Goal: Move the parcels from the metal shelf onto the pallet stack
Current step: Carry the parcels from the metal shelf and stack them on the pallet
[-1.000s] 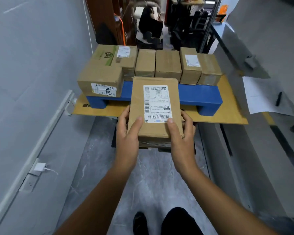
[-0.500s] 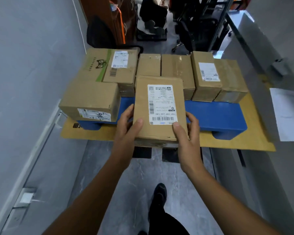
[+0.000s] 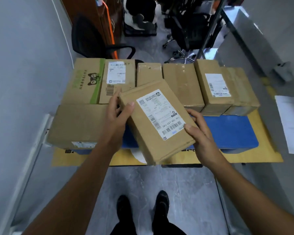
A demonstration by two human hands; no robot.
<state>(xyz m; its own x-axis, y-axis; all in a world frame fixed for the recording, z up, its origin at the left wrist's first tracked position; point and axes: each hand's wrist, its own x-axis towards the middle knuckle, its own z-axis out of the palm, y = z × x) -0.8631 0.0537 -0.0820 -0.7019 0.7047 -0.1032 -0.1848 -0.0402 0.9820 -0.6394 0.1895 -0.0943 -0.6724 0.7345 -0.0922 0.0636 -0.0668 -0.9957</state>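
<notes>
Two hands on one brown parcel (image 3: 161, 145), held label-up over the near edge of the blue pallet (image 3: 231, 131); can't tell if it touches. Left hand (image 3: 116, 116) grips the far-left corner, fingers (image 3: 115, 100) curled round the edge, thumb on top. Right hand (image 3: 202, 133) grips the near-right side, thumb by the barcode. White shipping label (image 3: 157, 114) has a QR code, barcodes and a code reading roughly "159 L02-140", upside down to me; smaller print too small to read. Long axis runs far-left to near-right, barcode end nearest me, parcel twisted against the row of boxes (image 3: 182, 83) behind it. On the left, a carton (image 3: 85, 82) with a green stripe and cat-face logo.
</notes>
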